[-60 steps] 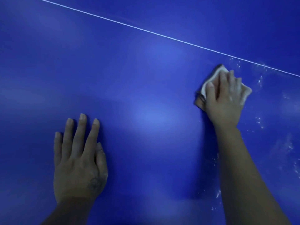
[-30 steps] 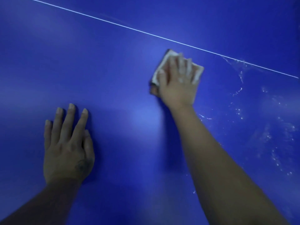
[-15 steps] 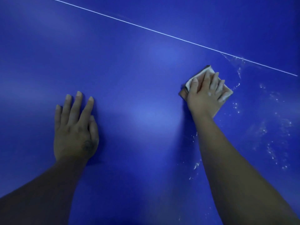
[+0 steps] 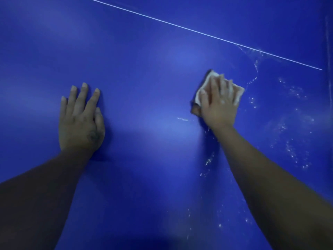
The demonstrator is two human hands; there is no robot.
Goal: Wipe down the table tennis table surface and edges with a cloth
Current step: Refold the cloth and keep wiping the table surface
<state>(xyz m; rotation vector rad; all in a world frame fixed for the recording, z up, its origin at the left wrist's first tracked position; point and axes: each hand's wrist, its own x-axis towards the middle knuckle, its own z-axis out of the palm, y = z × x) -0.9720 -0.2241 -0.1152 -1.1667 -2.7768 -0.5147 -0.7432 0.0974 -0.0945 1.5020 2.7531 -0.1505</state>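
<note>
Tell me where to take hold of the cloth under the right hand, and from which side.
Take the cloth by its far-left corner, which sticks out beyond the thumb of the right hand. It lies flat on the table, so come from above and pinch that free corner; the rest is pressed under the hand.

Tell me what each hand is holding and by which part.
Neither has a grip on anything. The right hand presses flat on top of the cloth; the left hand rests flat on the table.
</note>
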